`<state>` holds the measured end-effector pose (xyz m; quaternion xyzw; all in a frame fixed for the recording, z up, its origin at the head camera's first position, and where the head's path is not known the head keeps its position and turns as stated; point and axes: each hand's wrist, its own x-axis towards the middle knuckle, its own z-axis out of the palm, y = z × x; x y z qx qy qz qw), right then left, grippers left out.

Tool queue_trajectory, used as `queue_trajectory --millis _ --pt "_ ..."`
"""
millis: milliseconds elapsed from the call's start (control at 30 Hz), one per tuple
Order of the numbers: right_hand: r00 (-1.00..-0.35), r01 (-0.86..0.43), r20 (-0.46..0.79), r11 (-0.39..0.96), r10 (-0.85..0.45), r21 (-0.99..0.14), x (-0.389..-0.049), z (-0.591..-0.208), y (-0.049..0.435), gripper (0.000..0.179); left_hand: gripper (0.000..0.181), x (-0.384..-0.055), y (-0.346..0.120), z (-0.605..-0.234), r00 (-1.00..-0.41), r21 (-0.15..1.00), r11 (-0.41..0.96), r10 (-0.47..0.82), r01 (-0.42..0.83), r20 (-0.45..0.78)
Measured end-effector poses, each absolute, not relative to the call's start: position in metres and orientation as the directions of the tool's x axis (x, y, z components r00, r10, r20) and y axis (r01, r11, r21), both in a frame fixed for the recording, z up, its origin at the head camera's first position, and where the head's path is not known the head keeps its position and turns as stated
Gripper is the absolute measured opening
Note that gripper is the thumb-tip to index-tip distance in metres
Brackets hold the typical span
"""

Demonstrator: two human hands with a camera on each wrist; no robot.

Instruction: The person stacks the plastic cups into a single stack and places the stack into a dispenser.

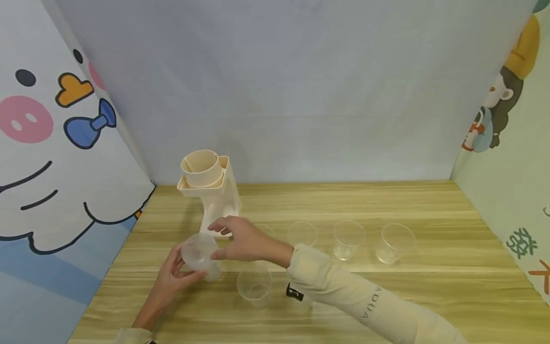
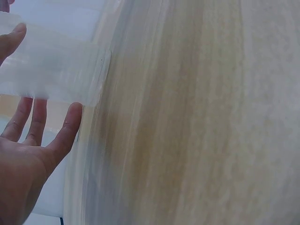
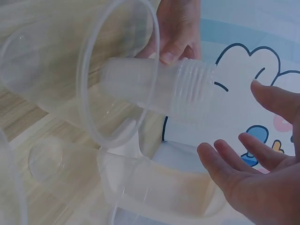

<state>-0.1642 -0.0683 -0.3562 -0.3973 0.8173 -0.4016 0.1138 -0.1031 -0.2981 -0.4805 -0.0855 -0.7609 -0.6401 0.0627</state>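
A stack of nested clear plastic cups [image 1: 198, 251] is held by my left hand [image 1: 169, 279], thumb on one side and fingers on the other. In the right wrist view the stacked rims of these cups [image 3: 192, 89] face my right hand [image 3: 262, 173]. That hand has its fingers spread and holds nothing; the head view puts it just right of the stack's mouth. Seen from the left wrist, the stack [image 2: 51, 70] lies between the thumb and fingers of my left hand [image 2: 28, 154]. Whether the right fingertips touch the rim cannot be told.
Behind the hands stands a cream-coloured dispenser-like stand [image 1: 221, 198] with a round open top. Single clear cups stand to the right, among them a front cup [image 1: 254, 284], a back-row cup [image 1: 349, 235] and the rightmost cup [image 1: 397, 241]. My right sleeve [image 1: 361, 298] partly covers another cup.
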Motion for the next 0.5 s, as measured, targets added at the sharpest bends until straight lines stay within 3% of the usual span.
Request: queue_trajectory --millis 500 --pt "-0.62 -0.571 0.22 0.24 -0.753 -0.785 -0.156 -0.346 -0.027 0.057 0.075 -0.102 -0.297 -0.481 -0.981 0.961 0.199 0.029 0.194 0.192"
